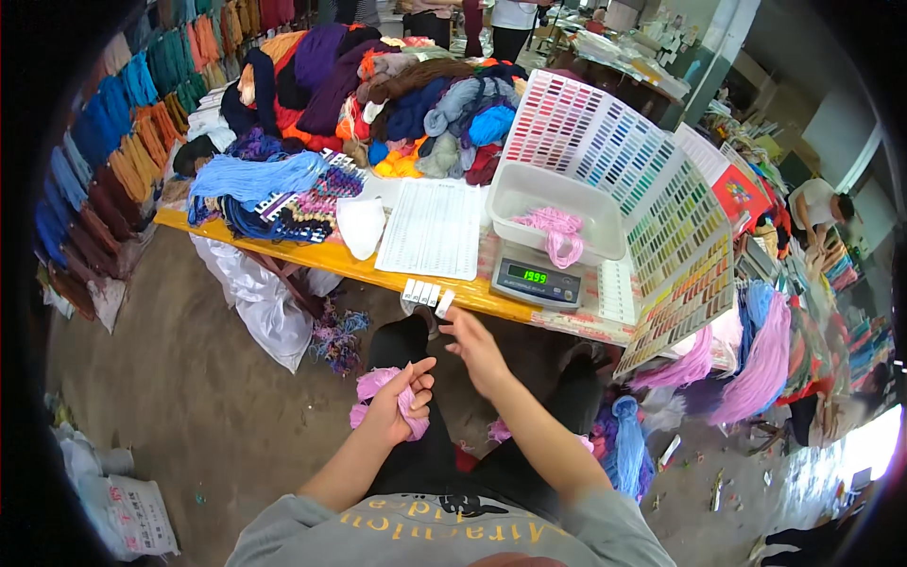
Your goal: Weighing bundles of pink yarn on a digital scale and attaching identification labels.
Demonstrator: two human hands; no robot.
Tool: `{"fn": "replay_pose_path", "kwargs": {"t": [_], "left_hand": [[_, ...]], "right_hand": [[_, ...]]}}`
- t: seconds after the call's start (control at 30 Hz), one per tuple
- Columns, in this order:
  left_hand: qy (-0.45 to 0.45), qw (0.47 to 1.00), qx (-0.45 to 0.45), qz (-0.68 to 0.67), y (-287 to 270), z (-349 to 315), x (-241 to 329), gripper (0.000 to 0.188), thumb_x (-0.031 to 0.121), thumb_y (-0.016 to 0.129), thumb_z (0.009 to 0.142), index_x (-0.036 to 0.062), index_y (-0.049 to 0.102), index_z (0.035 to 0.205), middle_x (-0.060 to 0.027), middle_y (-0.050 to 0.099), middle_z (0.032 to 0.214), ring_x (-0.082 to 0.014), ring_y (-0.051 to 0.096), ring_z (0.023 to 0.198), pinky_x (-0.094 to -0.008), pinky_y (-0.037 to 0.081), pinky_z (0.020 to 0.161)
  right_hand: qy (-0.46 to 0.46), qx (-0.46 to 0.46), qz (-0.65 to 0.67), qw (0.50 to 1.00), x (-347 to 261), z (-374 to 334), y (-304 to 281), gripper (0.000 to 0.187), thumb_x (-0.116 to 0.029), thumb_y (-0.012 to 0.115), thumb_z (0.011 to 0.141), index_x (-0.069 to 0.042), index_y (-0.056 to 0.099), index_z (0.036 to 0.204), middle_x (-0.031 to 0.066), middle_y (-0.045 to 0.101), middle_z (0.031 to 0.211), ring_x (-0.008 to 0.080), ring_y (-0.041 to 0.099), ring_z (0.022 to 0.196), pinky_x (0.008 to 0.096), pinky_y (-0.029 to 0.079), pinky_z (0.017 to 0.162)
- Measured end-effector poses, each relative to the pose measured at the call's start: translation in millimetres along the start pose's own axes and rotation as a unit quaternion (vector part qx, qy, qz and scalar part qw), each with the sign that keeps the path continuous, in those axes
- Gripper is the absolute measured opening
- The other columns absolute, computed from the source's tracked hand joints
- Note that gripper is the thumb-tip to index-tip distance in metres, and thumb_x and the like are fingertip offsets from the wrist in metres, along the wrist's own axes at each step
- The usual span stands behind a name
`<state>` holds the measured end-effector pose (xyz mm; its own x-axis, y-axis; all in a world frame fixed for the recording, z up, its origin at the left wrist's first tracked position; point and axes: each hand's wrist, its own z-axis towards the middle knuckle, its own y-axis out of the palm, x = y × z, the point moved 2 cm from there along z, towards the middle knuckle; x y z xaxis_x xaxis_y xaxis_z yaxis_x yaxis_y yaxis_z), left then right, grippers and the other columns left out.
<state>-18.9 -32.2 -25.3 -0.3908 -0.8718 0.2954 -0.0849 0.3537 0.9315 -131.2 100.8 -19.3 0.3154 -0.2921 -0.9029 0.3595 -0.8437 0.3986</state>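
My left hand (pixel 402 404) is closed around a bundle of pink yarn (pixel 376 383), which bulges out on both sides of the fist above my lap. My right hand (pixel 477 352) reaches up toward the table's front edge, its fingers apart. Just beyond its fingertips is a tilted white tag (pixel 445 302), beside a row of small white tags (pixel 421 292) on the edge. I cannot tell whether a fingertip touches it. More pink yarn (pixel 557 231) lies in a translucent white plastic tub (pixel 505 189), on a digital scale (pixel 537 282) with a lit green display.
A printed sheet (pixel 430 231) lies left of the tub. Behind the tub stands an unfolded colour sample card (pixel 605 132). Yarn skeins (pixel 416 104) are heaped across the back of the table, with light blue yarn (pixel 255 180) at the left. A white sack (pixel 260 302) hangs below the edge.
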Motion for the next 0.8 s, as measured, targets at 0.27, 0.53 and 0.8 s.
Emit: {"fn": "replay_pose_path", "kwargs": {"t": [0.27,0.53,0.8], "left_hand": [[-0.005,0.998,0.03,-0.053,9.3,17.5,-9.7,0.019,0.03,0.052,0.093,0.0127,0.058,0.098,0.0012,0.057,0.081,-0.0062,0.041,0.054,-0.0187,0.033,0.047],[0.087,0.991,0.1,0.018,11.7,12.5,-7.5,0.007,0.015,0.059,0.088,0.0093,0.055,0.086,-0.0007,0.054,0.074,-0.0074,0.042,0.049,-0.0196,0.031,0.041],[0.315,0.746,0.093,0.579,36.2,1.5,-0.1,0.004,0.004,0.062,0.083,0.005,0.059,0.085,-0.0028,0.052,0.077,-0.0091,0.05,0.065,-0.0219,0.038,0.056]], "right_hand": [[-0.286,-0.07,-0.464,0.835,1.6,-71.7,21.2,0.056,-0.012,0.05,0.08,-0.011,0.041,0.135,0.0223,0.02,0.144,0.0359,0.026,0.13,0.0423,0.024,0.106],[-0.291,-0.051,-0.524,0.799,-6.1,-91.5,18.0,0.052,-0.019,0.051,0.085,-0.01,0.04,0.135,0.0197,0.026,0.143,0.0368,0.028,0.13,0.0437,0.023,0.107],[-0.278,0.024,-0.374,0.885,-24.8,-96.9,10.5,0.024,-0.013,0.063,0.082,-0.004,0.056,0.103,0.0187,0.036,0.136,0.0345,0.036,0.125,0.0387,0.032,0.102]]}}
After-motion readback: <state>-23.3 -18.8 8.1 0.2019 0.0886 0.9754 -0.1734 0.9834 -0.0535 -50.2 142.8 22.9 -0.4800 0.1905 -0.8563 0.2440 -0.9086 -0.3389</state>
